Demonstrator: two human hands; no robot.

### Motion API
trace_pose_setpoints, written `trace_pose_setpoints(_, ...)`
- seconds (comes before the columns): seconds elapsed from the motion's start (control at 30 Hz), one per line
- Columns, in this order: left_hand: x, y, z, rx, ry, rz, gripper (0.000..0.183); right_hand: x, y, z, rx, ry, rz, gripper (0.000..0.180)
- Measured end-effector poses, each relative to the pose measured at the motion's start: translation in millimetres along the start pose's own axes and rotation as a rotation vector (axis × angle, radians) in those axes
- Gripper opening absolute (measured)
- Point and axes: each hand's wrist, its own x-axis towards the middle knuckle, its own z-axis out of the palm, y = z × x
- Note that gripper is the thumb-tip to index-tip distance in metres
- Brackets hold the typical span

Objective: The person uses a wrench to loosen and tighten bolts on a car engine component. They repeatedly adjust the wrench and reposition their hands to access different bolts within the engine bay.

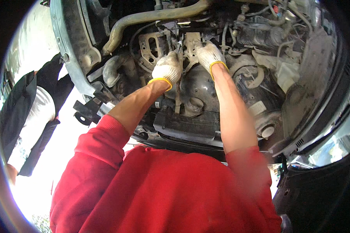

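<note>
My left hand (166, 68), in a white knit glove with a yellow cuff, is curled low in the engine bay. It is beside a metal bracket (147, 48) with an oval opening and round holes. Its fingertips are hidden, so I cannot tell what they hold. My right hand (209, 54), gloved alike, has its fingers closed on the right edge of a pale metal bracket (192, 39). A narrow gap separates the two hands. Just below them is a dark rounded housing (199, 83) with a round open neck (194, 105).
A thick hose (157, 15) arches across the top. On the left are a curved duct (112, 70) and the fender edge (73, 58). A black plastic cover (183, 125) lies nearest my body. At right are a capped reservoir (267, 131) and wiring. A person in dark clothing (20, 107) is at far left.
</note>
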Motion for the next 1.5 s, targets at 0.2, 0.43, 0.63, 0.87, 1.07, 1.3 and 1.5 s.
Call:
trace_pose_setpoints(0.2,0.7,21.6,-6.4,-0.010,0.004,-0.273,0.078,-7.6,-5.4,-6.7,0.125,-0.042,0.033,0.080)
trace_pose_setpoints(0.43,-7.7,14.6,-5.6,-0.013,0.109,-0.125,0.065,-15.2,-6.8,-5.5,0.082,-0.043,0.033,0.083)
trace_pose_setpoints(0.63,-3.9,1.3,20.0,-0.021,0.248,0.030,0.063,-15.4,-2.9,-7.7,0.130,-0.026,0.039,0.077)
trace_pose_setpoints(0.87,-0.7,-8.2,45.1,-0.173,0.320,0.033,0.061,-0.1,9.6,11.2,0.088,0.099,-0.006,0.074)
trace_pose_setpoints(1.07,-8.4,-6.9,41.7,-0.007,0.519,0.060,0.060,-4.2,3.6,7.4,0.081,0.133,-0.024,0.060)
trace_pose_setpoints(1.3,-25.6,-6.0,5.2,0.043,0.118,0.060,0.046,12.0,10.6,13.9,0.078,0.107,-0.009,0.063)
trace_pose_setpoints(1.5,-22.6,9.8,21.3,0.011,0.074,-0.061,0.029,13.2,13.0,21.6,0.041,0.189,-0.085,0.064)
